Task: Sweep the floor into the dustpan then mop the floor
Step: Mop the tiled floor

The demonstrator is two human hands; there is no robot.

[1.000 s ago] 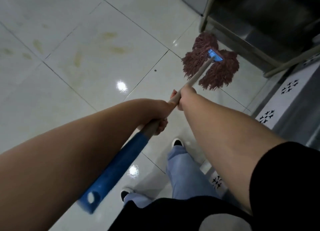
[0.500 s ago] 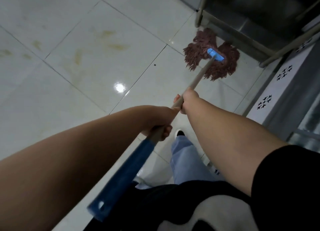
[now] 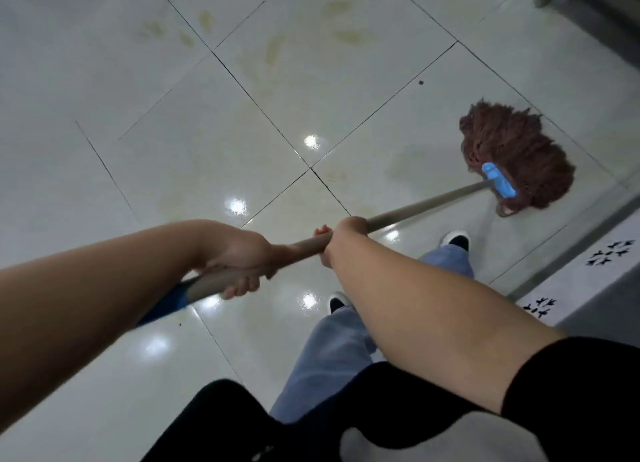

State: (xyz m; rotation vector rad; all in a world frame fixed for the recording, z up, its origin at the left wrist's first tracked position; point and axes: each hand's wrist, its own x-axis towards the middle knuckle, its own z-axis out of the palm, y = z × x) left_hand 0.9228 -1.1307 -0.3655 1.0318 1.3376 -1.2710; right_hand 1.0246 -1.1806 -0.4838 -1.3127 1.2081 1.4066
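Both fists wrapped on my grey mop pole (image 3: pixel 415 210) | right hand (image 3: pixel 341 235) nearer head, left hand (image 3: pixel 239 257) by blue end | maroon string mop head (image 3: pixel 516 150) flat on glossy white tile floor (image 3: pixel 173 150), ahead-right along pole axis | yellowish stains (image 3: pixel 277 46) ahead-left, unmopped

Bare forearms end at a black short sleeve (image 3: pixel 571 392) at lower right; a black top with a white patch (image 3: pixel 426 441) fills the bottom edge, above light-blue trousers (image 3: pixel 332 354) and black-and-white shoes (image 3: pixel 456 240)

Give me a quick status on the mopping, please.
Left hand and right hand both shut on mop handle. Mop head down on floor. Yellowish stains ahead; path clear.
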